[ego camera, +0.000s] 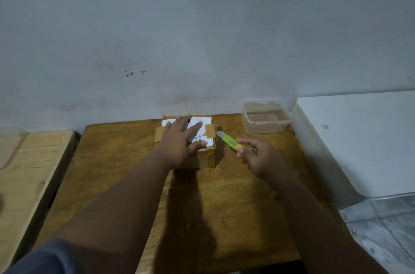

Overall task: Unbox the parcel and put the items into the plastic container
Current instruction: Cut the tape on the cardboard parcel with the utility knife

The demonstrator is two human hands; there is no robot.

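The wooden table [224,195] carries everything the job needs, and the job is barely under way. The cardboard box [205,158] sits near the table's far edge, towards the middle. It looks fully sealed: brown tape [207,131] crosses its top and runs down its sides, the white label [203,121] is unbroken, and no flap is lifted. The clear plastic container [265,127] stands well to the right of the box, by the far right corner, lidless and with nothing in it that I can see. The left hand [179,141] lies flat on top of the box, fingers straight and spread, pressing it down rather than gripping. The right hand [258,154] hovers just right of the box and pinches a green cutter [233,142] between thumb and curled fingers. Its blade [219,133] is slid out and points at the box's upper right edge, close to the tape but seemingly not touching. As I judge it, nothing is done yet: the tape has to be slit, the flaps opened, and whatever is inside, which cannot be seen, moved across to the container.
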